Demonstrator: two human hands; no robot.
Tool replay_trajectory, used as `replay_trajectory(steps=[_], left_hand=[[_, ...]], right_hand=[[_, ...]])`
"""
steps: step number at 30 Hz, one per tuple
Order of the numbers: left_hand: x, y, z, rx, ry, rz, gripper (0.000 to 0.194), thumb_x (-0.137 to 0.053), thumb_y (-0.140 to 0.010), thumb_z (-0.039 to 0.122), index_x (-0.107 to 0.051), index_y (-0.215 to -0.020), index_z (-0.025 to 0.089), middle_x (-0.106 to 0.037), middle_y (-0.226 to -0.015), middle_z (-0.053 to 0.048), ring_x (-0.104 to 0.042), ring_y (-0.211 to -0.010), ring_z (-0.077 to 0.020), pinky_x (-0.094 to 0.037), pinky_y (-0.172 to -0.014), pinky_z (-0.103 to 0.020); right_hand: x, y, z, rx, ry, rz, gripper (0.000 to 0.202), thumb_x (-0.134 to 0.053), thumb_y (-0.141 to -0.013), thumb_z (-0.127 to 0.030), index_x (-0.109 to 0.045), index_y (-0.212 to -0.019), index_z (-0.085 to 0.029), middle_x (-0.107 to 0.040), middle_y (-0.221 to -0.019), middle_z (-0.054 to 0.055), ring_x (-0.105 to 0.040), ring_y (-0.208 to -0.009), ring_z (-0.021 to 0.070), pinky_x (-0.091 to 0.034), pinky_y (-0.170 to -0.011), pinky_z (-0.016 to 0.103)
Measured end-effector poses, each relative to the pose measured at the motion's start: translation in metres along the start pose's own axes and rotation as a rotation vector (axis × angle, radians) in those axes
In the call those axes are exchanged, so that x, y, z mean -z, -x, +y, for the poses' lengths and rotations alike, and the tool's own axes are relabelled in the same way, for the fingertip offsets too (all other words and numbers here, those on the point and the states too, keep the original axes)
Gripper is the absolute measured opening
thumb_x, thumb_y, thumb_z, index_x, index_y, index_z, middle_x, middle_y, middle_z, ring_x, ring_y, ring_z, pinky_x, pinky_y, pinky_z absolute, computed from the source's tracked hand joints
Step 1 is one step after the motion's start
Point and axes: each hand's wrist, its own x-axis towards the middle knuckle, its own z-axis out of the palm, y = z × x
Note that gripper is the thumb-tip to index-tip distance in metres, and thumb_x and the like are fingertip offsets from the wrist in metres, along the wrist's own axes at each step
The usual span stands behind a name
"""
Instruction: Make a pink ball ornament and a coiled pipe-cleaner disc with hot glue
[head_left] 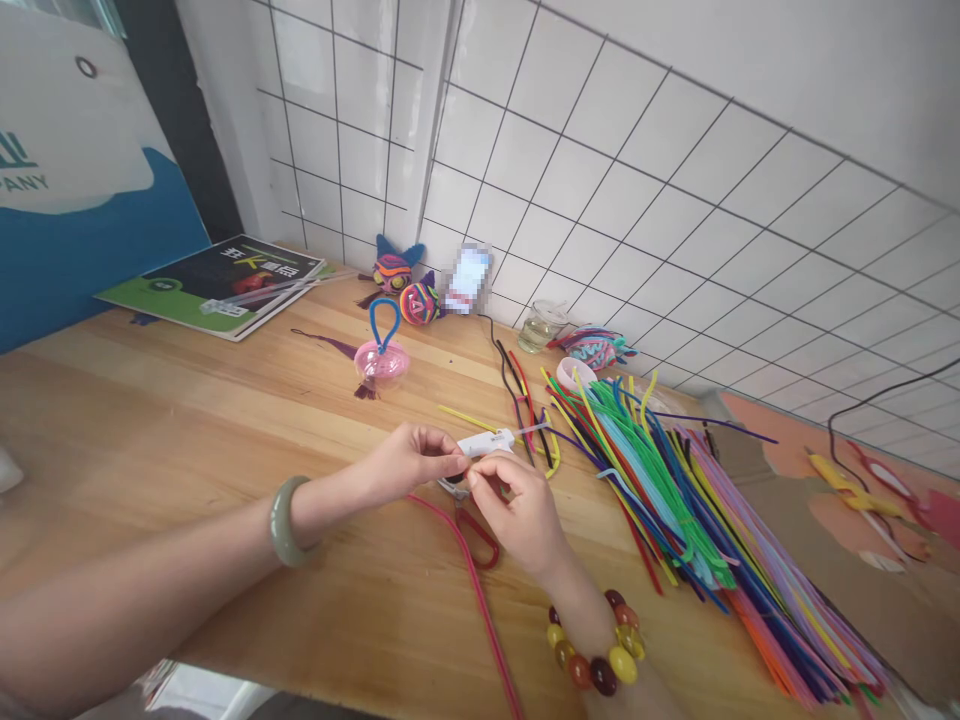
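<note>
My left hand (pixel 424 462) and my right hand (pixel 517 505) meet above the wooden table (pixel 337 600). The fingertips of each are pinched together, nearly touching; what they hold, if anything, is too small to make out. Just behind them lies a white glue gun (pixel 486 442), partly hidden by my fingers, with a clear stick at its right end. Scissors with red handles (pixel 480 540) lie below my hands. A pink-red pipe cleaner (pixel 478 590) runs from near my hands to the front edge. Yellow, red and black pipe cleaners (pixel 525 400) lie behind the glue gun.
A large bundle of coloured pipe cleaners (pixel 675 490) covers the right. Behind stand a pink ornament (pixel 382 362), two striped figures, a phone (pixel 468 278), a glass jar (pixel 541 326) and a blue-pink figure (pixel 596 346). A booklet (pixel 225 285) lies back left; a yellow glue gun (pixel 847 485) lies right.
</note>
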Motion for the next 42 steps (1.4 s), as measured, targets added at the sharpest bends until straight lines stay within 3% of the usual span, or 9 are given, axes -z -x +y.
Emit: replay_trajectory(steps=[42], left_hand=[[0.0009,-0.0013,0.0003,-0.026,-0.026,-0.007,0.023,-0.065,-0.068,0.033,-0.064,-0.067,0.010,-0.063,-0.064,-0.002,-0.053,-0.060,-0.0106,-0.041,-0.060,-0.022]], right_hand=[[-0.0022,0.0006,-0.0007,-0.001,0.011,0.004,0.014,-0.048,-0.080,-0.016,-0.055,-0.068,-0.019,-0.057,-0.068,0.002,-0.051,-0.062,0.0142,-0.040,-0.058,0.027]])
